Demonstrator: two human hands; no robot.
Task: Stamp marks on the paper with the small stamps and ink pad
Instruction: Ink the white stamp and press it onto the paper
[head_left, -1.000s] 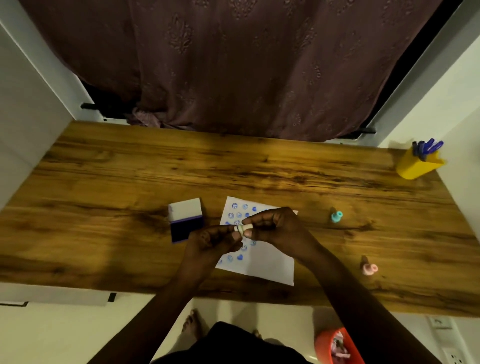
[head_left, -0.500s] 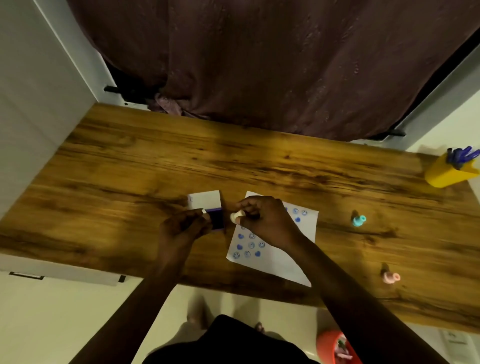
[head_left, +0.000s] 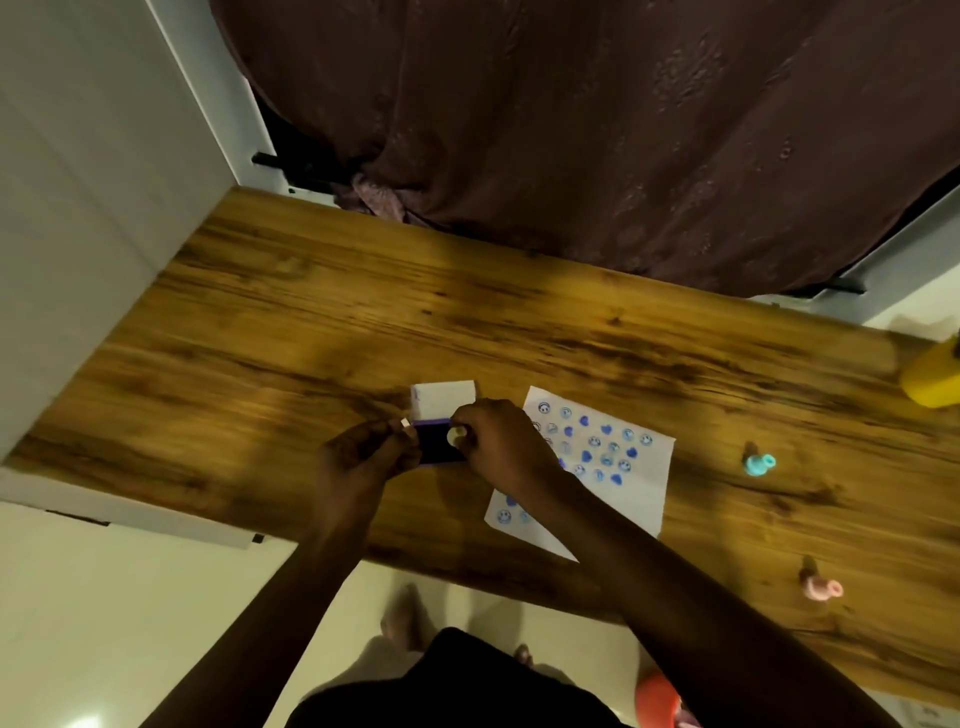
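Ink pad: dark purple square ink pad with its white lid raised behind it, on the brown wood-grain table; every place below is given from this pad.
Right hand: fingers pinched on a small cream round stamp, pressed onto the pad's right part.
Left hand: at the pad's left edge, fingertips closed on a tiny white piece, possibly the stamp's cap; blurred.
Paper: white sheet with blue smileys and hearts, just right of the pad.
Spare stamps: small teal stamp and small pink stamp, well right, past the sheet.
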